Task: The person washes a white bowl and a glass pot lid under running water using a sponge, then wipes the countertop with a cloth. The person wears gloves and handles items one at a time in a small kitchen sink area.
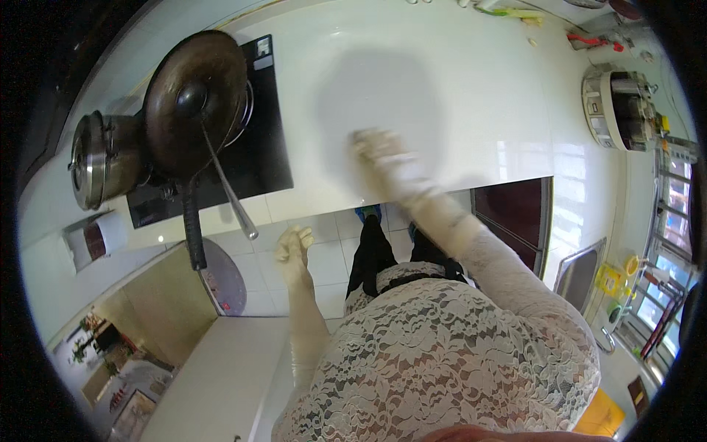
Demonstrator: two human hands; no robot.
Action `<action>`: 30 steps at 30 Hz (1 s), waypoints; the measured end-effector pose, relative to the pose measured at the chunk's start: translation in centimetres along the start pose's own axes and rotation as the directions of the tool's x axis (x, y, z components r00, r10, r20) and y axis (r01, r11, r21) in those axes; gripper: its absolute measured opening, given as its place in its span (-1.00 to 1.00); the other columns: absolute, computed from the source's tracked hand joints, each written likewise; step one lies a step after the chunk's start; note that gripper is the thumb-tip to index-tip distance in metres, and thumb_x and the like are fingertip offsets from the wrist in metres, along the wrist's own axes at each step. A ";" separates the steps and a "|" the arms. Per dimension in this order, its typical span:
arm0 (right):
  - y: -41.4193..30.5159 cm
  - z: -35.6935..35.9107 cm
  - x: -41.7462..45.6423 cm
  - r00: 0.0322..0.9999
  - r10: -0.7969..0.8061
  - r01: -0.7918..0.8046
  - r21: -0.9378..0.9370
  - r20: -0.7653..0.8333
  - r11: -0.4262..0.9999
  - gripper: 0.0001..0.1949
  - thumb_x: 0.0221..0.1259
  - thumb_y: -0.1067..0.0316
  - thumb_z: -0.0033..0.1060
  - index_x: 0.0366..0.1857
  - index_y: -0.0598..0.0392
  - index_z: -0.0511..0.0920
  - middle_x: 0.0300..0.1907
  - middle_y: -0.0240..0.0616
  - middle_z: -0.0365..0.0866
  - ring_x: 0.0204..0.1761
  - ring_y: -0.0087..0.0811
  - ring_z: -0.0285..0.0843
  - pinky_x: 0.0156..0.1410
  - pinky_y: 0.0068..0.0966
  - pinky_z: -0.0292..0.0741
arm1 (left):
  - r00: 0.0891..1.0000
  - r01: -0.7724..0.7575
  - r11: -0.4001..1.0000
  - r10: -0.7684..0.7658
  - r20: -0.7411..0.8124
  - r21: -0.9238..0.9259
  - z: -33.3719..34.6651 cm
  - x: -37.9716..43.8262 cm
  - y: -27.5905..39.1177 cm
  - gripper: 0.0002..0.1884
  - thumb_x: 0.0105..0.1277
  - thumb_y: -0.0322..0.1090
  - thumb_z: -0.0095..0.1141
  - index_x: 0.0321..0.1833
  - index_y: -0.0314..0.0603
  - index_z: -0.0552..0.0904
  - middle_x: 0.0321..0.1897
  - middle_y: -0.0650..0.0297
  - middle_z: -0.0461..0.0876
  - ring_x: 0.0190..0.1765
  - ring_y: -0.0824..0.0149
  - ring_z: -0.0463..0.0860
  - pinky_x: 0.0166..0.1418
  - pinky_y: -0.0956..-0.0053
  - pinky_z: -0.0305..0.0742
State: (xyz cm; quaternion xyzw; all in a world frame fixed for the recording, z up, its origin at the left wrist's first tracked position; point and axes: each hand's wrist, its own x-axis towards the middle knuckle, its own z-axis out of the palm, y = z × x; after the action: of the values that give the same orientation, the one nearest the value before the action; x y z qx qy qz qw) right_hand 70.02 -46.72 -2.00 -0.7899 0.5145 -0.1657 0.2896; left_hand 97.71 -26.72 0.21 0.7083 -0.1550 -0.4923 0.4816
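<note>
My right hand [381, 149], in a cream glove, is blurred over the white countertop [486, 99], with its fingers bent downward. Something white shows around its back and wrist; whether that is a cloth or the glove, and whether the palm holds anything, I cannot tell. My left hand [294, 243], gloved alike, hangs over the floor in front of the counter's edge. Its fingers are loosely curled and partly apart, with nothing visible in them. Left of it, a metal ladle [229, 193] sticks out of a dark wok [193, 94] standing on the black cooktop [265, 132].
A lidded steel pot [105, 160] stands beyond the wok, whose black handle [191, 226] juts past the counter's edge. A round rack with containers [618, 110] stands at the right, near a sink [579, 273] and a yellow bottle [607, 274]. Green stalks [511, 12] lie at the back.
</note>
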 end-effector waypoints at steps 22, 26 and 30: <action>6.3 -6.2 4.6 0.970 0.139 -0.217 -0.455 -0.199 0.864 -0.56 0.59 0.29 -0.02 0.47 0.03 0.48 0.52 -0.12 0.46 0.56 -0.06 0.39 0.67 -0.25 0.36 | 0.912 -0.143 0.989 0.121 0.392 0.026 11.0 4.3 5.5 -0.74 0.70 -0.39 -0.02 0.25 -0.41 0.61 0.05 0.01 0.80 0.04 0.28 0.81 0.18 0.43 0.69; 16.4 -16.5 -8.5 0.446 0.489 -0.682 0.068 -0.749 0.728 -0.61 0.62 0.38 -0.07 0.40 0.13 0.56 0.40 -0.04 0.61 0.47 -0.15 0.51 0.62 -0.25 0.41 | 0.887 -0.126 0.989 0.147 0.438 -0.075 11.3 5.4 4.7 -0.76 0.68 -0.44 0.00 0.23 -0.43 0.61 0.05 -0.03 0.79 0.05 0.25 0.82 0.15 0.44 0.71; 19.0 -17.4 -15.4 0.247 0.881 0.057 0.914 -0.403 0.402 -0.58 0.64 0.10 0.07 0.34 0.11 0.64 0.35 -0.09 0.67 0.39 -0.23 0.59 0.54 -0.31 0.49 | 0.887 -0.113 0.992 0.128 0.443 -0.061 12.7 6.3 5.7 -0.77 0.66 -0.44 0.04 0.22 -0.41 0.63 -0.03 -0.02 0.82 0.00 0.28 0.83 0.00 0.54 0.72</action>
State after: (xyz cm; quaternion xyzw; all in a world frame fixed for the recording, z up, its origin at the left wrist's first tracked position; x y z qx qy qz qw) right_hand 40.29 -43.51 0.18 -0.1354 0.6634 -0.6612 0.3229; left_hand 91.33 -40.53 0.85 0.5574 -0.2965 -0.6132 0.4748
